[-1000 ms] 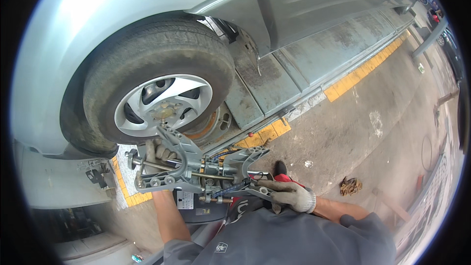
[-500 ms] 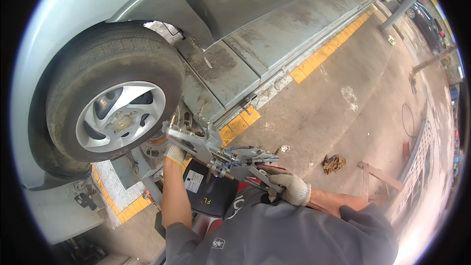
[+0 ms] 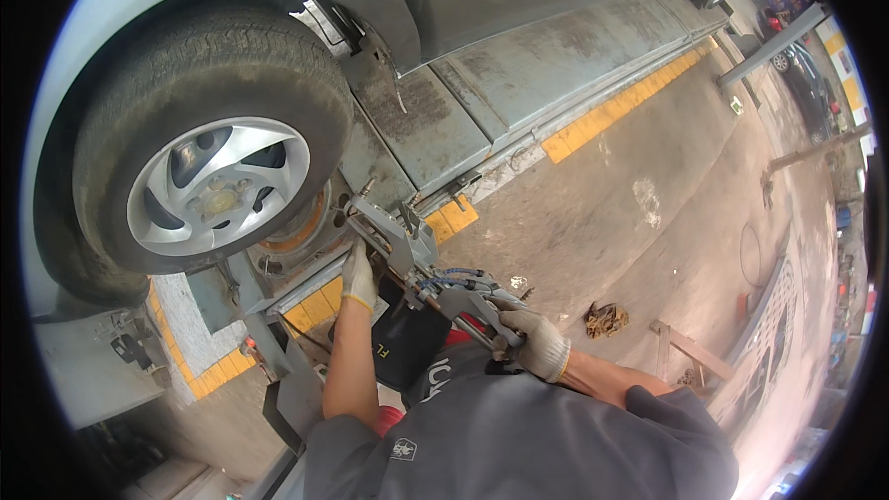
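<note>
**Both hands on the wheel clamp beside the tyre**

Your fingers (image 3: 356, 270) on the left hand (image 3: 357, 276) are curled around the upper arm of the grey metal wheel clamp (image 3: 419, 264), and the gloved right hand (image 3: 532, 343) is wrapped shut around its lower end, near the blue cables (image 3: 463, 276).

Around you: the tyre (image 3: 199, 111) with its silver rim (image 3: 218, 187) sits just left of the clamp, on the grey lift ramp (image 3: 519, 74) edged with a yellow stripe (image 3: 611, 116). A black box (image 3: 403, 343) lies under the clamp, close to your chest. A crumpled brown rag (image 3: 606, 318) rests on the concrete floor (image 3: 667, 222), well apart to the right. The clamp's upper end lies just beside the tyre's lower right edge; whether it touches the rubber cannot be made out.

Against half a second ago, the grips match on both ends, and the clamp sits a little further right of the rim, with the view swung slightly.

The clamp's long axis runs diagonally, upper end toward the wheel at upper left, lower end toward your right hand at lower right.
</note>
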Available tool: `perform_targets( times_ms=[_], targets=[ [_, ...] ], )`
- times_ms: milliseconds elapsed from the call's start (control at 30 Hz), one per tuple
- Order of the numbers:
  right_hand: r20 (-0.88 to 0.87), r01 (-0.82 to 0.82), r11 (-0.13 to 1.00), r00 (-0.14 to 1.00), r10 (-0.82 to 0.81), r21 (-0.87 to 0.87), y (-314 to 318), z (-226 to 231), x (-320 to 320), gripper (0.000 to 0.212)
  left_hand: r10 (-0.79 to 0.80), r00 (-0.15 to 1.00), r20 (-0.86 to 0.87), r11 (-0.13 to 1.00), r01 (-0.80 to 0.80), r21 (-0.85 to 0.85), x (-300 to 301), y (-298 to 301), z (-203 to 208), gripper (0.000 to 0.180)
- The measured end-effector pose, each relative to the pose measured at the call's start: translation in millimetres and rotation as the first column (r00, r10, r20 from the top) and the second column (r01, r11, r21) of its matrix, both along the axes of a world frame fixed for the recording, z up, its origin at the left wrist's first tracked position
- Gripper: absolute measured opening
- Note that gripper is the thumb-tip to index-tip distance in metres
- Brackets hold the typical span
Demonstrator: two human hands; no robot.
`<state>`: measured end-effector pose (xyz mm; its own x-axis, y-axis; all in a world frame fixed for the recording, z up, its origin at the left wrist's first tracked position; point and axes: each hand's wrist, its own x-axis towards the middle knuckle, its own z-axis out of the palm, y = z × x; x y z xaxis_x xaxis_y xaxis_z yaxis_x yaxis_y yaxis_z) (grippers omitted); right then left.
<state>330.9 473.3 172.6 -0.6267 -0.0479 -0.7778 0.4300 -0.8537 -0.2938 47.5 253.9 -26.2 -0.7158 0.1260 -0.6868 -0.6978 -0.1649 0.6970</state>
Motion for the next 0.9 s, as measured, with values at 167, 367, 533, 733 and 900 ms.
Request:
perform_targets(
  times_ms=[167,367,533,733,900],
  targets=[
    [0.034,-0.015,0.999,0.999,0.014,0.037,-5,-12,-7,0.057,-0.171,0.919,-0.355,0.904,0.003,-0.427,88,-11,28,0.074],
    [0.06,-0.031,0.998,0.998,0.028,0.052,-7,-11,-7,0.057,-0.397,0.859,-0.323,0.875,0.247,-0.417,173,-7,49,0.066],
    [0.065,-0.027,0.998,0.998,0.024,0.056,-10,-3,-17,0.057,-0.388,0.86,-0.331,0.891,0.258,-0.374,163,-1,65,0.073],
    [0.097,-0.047,0.997,0.994,0.042,0.054,-21,6,-39,0.057,-0.55,0.752,-0.362,0.729,0.221,-0.648,127,7,76,0.095],
    [0.103,-0.031,0.999,0.994,0.027,0.038,-32,0,-47,0.055,-0.588,0.775,-0.234,0.742,0.4,-0.538,92,-4,69,0.117]
  ],
)
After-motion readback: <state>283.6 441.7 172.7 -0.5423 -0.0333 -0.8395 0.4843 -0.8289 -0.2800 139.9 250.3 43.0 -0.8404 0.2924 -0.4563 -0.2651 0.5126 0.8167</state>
